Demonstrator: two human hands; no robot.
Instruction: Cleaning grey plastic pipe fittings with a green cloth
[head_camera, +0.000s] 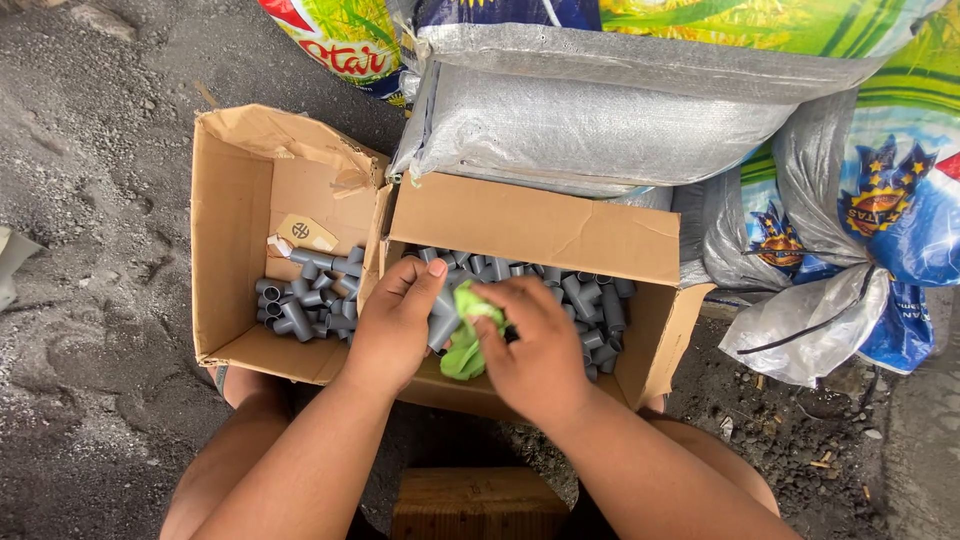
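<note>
Wooden block (478, 503) closest to the lens, bottom centre, between the person's knees. Two bare forearms reach up from there over two open cardboard boxes on gritty grey ground (90, 300).

Left hand (397, 322): fingers closed around one grey pipe fitting (441, 322), held just over the near edge of the right box (540, 235). Right hand (535, 345): fingers pinched on a light-green cloth (468, 335), pressed against that same fitting. One cloth, one fitting in hand.

Right box holds a loose heap of grey tee fittings (590, 305), too many and too overlapped to count. Left box (240, 210) holds a smaller pile of the same grey tees (310, 300), roughly a dozen or more, exact count unclear, plus one tan card tag (305, 233) against the back wall. The boxes sit touching, side by side.

Behind the boxes: woven plastic sacks (600, 120) stacked, at least four visible, silver-grey and printed.
</note>
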